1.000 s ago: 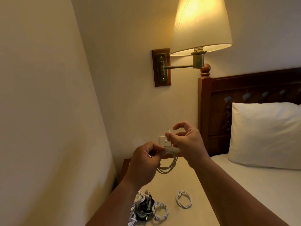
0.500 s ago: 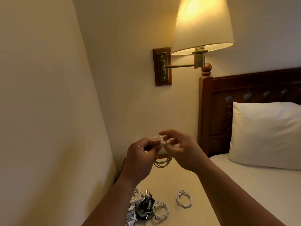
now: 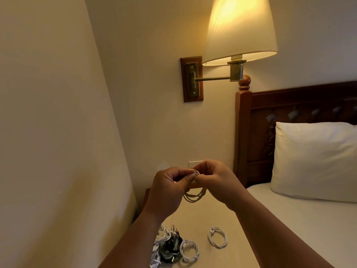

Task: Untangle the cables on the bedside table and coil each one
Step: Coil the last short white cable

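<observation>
Seen from my head, my two hands meet just below the middle of the view, raised above the pale worktop [image 3: 212,213]. My left hand [image 3: 170,182] has its fingers curled and pinches the top of a small white cable coil [image 3: 194,196]. My right hand [image 3: 214,176], at three o'clock from it, pinches the same spot with thumb and fingertips, where the loose end seems to wrap round the bundle. The loops hang toward six o'clock and appear clear of the worktop. To finish well, I judge I should hold the loops flat and stacked in the left hand, wind the tail snugly, and tuck the plug through without kinking it. On the worktop at six o'clock lies a finished coil [image 3: 217,236], a second coil [image 3: 189,250] at eight o'clock from it, and just beside that a tangled pile [image 3: 168,246] of white and dark cables. A lit wall lamp [image 3: 239,29] hangs at twelve o'clock.
</observation>
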